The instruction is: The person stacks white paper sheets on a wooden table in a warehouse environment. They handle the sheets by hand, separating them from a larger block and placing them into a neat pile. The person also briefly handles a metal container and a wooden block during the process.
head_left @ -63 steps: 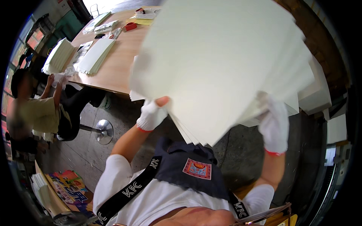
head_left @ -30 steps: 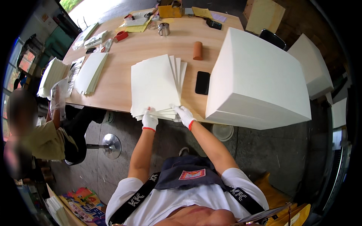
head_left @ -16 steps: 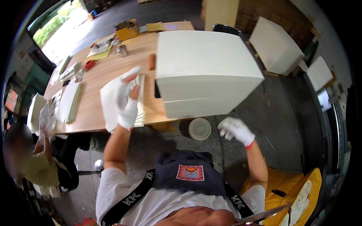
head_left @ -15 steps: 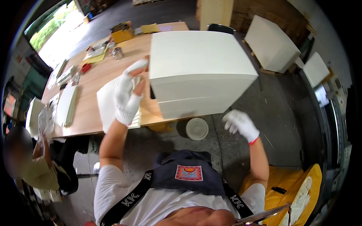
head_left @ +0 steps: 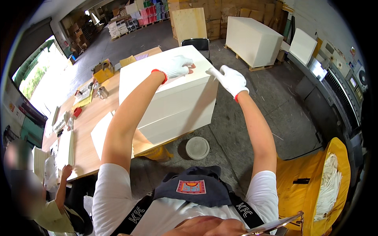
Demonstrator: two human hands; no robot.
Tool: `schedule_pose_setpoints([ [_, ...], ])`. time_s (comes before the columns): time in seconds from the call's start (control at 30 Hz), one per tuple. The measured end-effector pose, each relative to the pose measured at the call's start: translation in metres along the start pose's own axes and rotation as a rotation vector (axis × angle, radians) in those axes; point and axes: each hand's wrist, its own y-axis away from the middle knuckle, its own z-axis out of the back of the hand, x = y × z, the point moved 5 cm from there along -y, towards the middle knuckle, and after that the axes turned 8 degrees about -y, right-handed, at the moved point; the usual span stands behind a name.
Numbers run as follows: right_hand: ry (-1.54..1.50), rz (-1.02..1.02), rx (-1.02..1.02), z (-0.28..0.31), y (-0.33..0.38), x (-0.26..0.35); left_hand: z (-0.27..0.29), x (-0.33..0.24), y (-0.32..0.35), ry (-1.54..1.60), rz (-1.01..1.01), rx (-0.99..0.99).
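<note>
A tall block of stacked white paper (head_left: 179,108) stands on the wooden table, with a fine seam across its front side. My left hand (head_left: 176,67), in a white knit glove with a red cuff and bare fingertips, lies over the top sheet with its fingers stretched toward the right. At the stack's near right corner is my right hand (head_left: 231,80), gloved the same way. Its fingers extend to the corner edge and its thumb stands apart; whether it touches the paper I cannot tell. Neither hand visibly holds anything.
On the wooden table (head_left: 84,143) lie loose white sheets, a red tape roll (head_left: 77,112) and a yellow box (head_left: 103,70). A round lidded bucket (head_left: 197,148) stands on the floor. Nearby are a yellow sack (head_left: 293,196), a paper pallet (head_left: 256,41) and a seated person (head_left: 51,212).
Both hands have moved up to the stack: my left from its left side onto the top, my right from below its right side to the corner. The view has shifted too.
</note>
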Motion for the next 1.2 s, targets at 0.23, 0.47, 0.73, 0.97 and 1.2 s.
schedule_pose_setpoints([
  [0.23,0.292,0.47,-0.161,0.017,-0.021,0.025,-0.011,-0.006,0.002,0.081,0.128,-0.084],
  [0.47,-0.554,0.108,-0.078,-0.008,-0.045,0.014,-0.019,-0.012,0.005,0.338,-0.096,-0.2],
  [0.73,-0.755,0.075,-0.228,-0.029,-0.039,-0.007,-0.007,-0.031,0.01,0.391,0.126,-0.035],
  [0.97,-0.754,0.096,-0.29,-0.031,-0.037,-0.01,-0.013,-0.021,0.005,0.356,0.021,-0.147],
  [1.2,-0.57,0.144,-0.326,-0.025,-0.032,-0.002,-0.015,-0.023,0.006,0.235,-0.064,-0.266],
])
